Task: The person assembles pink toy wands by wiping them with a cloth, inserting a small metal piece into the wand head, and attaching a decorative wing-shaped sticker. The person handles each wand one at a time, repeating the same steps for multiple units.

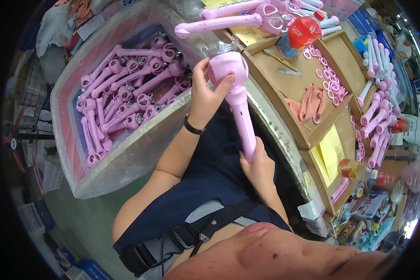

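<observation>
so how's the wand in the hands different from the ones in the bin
The held wand stands nearly upright, gripped by the left hand at its head and the right hand at its handle; the bin wands lie piled flat, untouched. Both are the same pink plastic with round heads.

The cardboard-topped bench [289, 100] carries pink rings [330, 80] (scattered), a cloth [309, 103], yellow paper [332, 150].

You hold one pink wand [238, 93] in two hands, left hand [205, 95] at its head, right hand [259, 168] at its handle. Far left, one plastic-lined bin [126, 163] holds too many pink wands to count. Two more wands [224, 16] lie far centre. One red-capped bottle [299, 32] and one pink cloth [310, 102] sit right; the loose pink rings [329, 79] number over a dozen.
</observation>
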Demonstrator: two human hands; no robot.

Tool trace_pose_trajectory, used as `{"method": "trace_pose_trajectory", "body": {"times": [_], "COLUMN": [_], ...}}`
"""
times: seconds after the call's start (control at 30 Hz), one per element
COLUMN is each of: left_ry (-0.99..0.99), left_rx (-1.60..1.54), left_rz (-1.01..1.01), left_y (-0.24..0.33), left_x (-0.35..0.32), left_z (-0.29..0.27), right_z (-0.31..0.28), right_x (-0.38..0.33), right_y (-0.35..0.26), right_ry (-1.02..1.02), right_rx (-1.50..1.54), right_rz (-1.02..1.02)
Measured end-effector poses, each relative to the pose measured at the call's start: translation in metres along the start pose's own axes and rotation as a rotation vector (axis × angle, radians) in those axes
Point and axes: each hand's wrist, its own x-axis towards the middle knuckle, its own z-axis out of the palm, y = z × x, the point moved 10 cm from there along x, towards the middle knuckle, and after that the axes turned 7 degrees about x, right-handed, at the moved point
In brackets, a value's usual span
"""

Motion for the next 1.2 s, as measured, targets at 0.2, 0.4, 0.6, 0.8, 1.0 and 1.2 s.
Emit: {"method": "trace_pose_trajectory", "body": {"times": [0.2,0.4,0.6,0.8,1.0,1.2], "left_ry": [-0.101,-0.106,-0.402,-0.68,-0.888,-0.767], "left_rx": [-0.245,-0.26,-0.088,0.189,0.341,0.418], "left_rz": [-0.117,0.078,-0.104,0.112,0.267,0.103], "left_y": [-0.021,0.001,-0.012,0.001,0.012,0.014], "left_x": [0.0,-0.008,-0.028,-0.058,-0.083,-0.067], "left_z": [0.01,0.014,0.054,0.075,0.085,0.049], "right_z": [0.003,-0.034,-0.207,-0.356,-0.498,-0.545], "right_x": [-0.001,0.0,-0.006,-0.069,-0.079,-0.049], "right_y": [0.005,0.032,0.066,0.133,0.317,0.488], "right_ry": [-0.008,-0.142,0.469,0.777,0.846,0.869], "right_rx": [0.043,0.577,0.754,0.734,0.205,-0.122], "right_rz": [-0.005,0.247,0.091,0.243,0.541,0.675]}}
